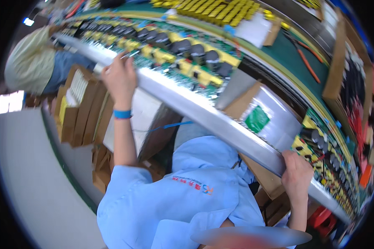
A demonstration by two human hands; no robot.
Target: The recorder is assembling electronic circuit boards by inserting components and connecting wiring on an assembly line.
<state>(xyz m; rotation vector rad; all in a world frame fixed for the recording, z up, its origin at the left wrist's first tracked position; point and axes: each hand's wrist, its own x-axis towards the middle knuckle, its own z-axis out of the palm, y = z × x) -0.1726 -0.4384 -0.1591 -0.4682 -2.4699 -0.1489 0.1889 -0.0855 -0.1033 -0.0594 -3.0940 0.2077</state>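
My left hand [121, 81], with a blue band on its wrist, is raised over the metal rail [183, 103] at the near edge of a long circuit board [158, 52]. Its fingers are pinched together by the board's near edge; what they hold, if anything, is too small to name. Black round capacitors and yellow parts stand in rows on that board. Farther right, my right hand [297, 172] is closed at the same rail, beside a second populated board [320, 153]. Whatever lies inside its curled fingers is hidden. A green square piece [257, 119] lies on a grey plate between the boards.
Yellow parts [220, 11] lie in rows at the back of the bench. Orange-handled pliers [305, 60] rest on the green mat. At right, a cardboard box [336, 62] holds black and red wires. Cartons [77, 108] stand at left, near another person [31, 62].
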